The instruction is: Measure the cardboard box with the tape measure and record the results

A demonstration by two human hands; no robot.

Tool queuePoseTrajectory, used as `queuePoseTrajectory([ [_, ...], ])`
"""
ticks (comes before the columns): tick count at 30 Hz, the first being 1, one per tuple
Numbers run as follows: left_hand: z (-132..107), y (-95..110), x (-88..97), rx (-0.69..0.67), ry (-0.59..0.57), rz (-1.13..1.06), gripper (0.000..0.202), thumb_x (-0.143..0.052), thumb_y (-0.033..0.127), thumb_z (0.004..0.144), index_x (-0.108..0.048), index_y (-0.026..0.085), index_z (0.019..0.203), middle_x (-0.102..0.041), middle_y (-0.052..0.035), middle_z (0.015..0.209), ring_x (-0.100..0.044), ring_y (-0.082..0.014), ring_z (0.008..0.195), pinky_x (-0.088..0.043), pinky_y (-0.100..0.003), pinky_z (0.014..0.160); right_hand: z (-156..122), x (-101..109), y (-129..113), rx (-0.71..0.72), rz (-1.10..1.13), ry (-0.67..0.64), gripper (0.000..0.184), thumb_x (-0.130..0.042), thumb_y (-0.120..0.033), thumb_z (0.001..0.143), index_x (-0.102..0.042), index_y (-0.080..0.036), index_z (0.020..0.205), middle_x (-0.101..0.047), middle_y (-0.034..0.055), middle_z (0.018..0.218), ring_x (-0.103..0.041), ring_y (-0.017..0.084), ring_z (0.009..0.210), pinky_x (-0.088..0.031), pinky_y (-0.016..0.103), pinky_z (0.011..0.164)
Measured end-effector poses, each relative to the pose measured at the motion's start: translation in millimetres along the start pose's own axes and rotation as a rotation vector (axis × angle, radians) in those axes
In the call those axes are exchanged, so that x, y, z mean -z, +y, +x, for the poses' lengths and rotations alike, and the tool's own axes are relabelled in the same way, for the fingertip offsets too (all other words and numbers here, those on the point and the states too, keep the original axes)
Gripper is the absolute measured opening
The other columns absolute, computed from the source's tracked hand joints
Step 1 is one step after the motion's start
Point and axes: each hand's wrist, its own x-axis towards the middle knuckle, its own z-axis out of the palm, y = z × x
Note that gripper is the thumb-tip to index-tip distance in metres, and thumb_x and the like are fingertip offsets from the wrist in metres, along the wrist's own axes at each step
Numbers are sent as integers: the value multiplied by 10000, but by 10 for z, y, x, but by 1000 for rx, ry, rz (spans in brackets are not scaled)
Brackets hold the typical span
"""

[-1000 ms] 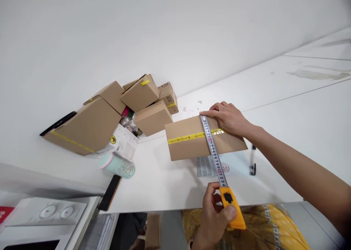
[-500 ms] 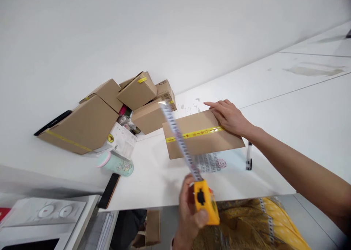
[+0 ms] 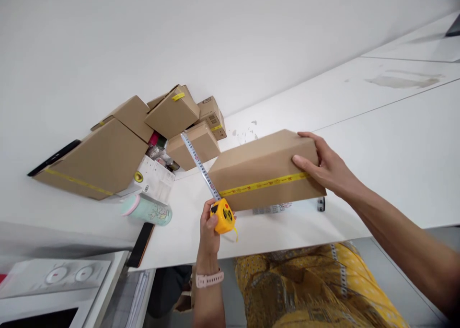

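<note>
My left hand (image 3: 210, 225) is closed around a yellow tape measure (image 3: 224, 216). Its extended blade (image 3: 198, 164) slants up and left past the left end of a cardboard box (image 3: 266, 174), with the case close to the box's lower left corner. Yellow printed tape runs along the box's front face. At the box's right end, my right hand (image 3: 325, 167) grips it, thumb on the front face and fingers over the far side. Under the box, a printed sheet (image 3: 269, 209) and a pen (image 3: 321, 204) partly show.
Several cardboard boxes (image 3: 93, 160) are piled against the wall at the left. Near them are a white carton (image 3: 154, 179), a mint bottle (image 3: 147, 210) and a black-edged strip (image 3: 141, 245). A white appliance (image 3: 53, 280) with knobs stands at lower left.
My left hand has brought the tape measure up and left to the box's left end. The box has tilted, showing its top face, and my right hand has shifted to its right end.
</note>
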Motion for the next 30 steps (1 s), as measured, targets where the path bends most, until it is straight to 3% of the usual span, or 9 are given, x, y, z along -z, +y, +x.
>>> queuePoseTrajectory([
  [4, 386, 72, -107, -90, -27, 31, 657, -888, 561, 619, -581, 254, 1112, -697, -11, 982, -723, -210, 758, -626, -439, 789, 257, 15, 136, 120, 106, 3, 681, -776, -583, 822, -495, -356, 1399, -660, 68, 1295, -674, 278, 1058, -613, 386, 790],
  [10, 1078, 0, -340, -104, -35, 91, 625, -855, 568, 608, -558, 244, 1053, -660, 8, 914, -690, -180, 747, -602, -379, 761, 757, -110, 885, 135, 154, 37, 645, -794, -609, 778, -530, -285, 1268, -674, 89, 1247, -679, 275, 1078, -598, 413, 867],
  [15, 1325, -171, -438, -76, -32, 149, 512, -795, 516, 686, -566, 227, 1042, -658, -6, 921, -674, -172, 762, -579, -343, 731, 850, -172, 1192, 148, 78, 94, 580, -753, -597, 812, -538, -274, 1243, -597, 132, 1471, -663, 305, 1182, -545, 530, 1014],
  [19, 1097, -56, -413, -106, -40, 180, 552, -811, 510, 697, -586, 235, 1121, -665, -21, 987, -665, -179, 823, -558, -312, 730, 706, -117, 972, 209, -98, 210, 441, -677, -558, 875, -600, -263, 1194, -571, 150, 1515, -599, 353, 1304, -489, 599, 1071],
  [22, 712, 82, -360, -66, -208, 306, 613, -853, 480, 690, -608, 233, 1195, -676, -38, 989, -653, -194, 852, -543, -299, 726, 536, -17, 564, 186, -134, 395, 348, -613, -535, 936, -646, -270, 1158, -694, 130, 1324, -668, 330, 1151, -545, 565, 976],
  [26, 186, 95, -363, 88, -503, 596, 619, -849, 424, 679, -626, 214, 1217, -666, -46, 989, -617, -185, 839, -508, -288, 730, 334, 145, 40, 90, 178, 269, 420, -524, -593, 1000, -629, -308, 1290, -749, 77, 1196, -687, 230, 810, -592, 442, 738],
  [28, 7, 43, -395, 144, -567, 678, 627, -849, 403, 659, -641, 213, 1220, -669, -62, 1045, -611, -207, 901, -499, -305, 762, 257, 222, -95, 68, 292, 196, 454, -556, -620, 979, -648, -323, 1310, -761, 61, 1112, -653, 205, 716, -568, 396, 637],
  [30, -98, -9, -422, 153, -605, 712, 605, -841, 397, 654, -662, 226, 1207, -678, -74, 1098, -602, -237, 965, -495, -325, 782, 195, 297, -138, 47, 324, 151, 429, -669, -616, 911, -730, -304, 1199, -749, 39, 927, -604, 185, 641, -542, 375, 584],
])
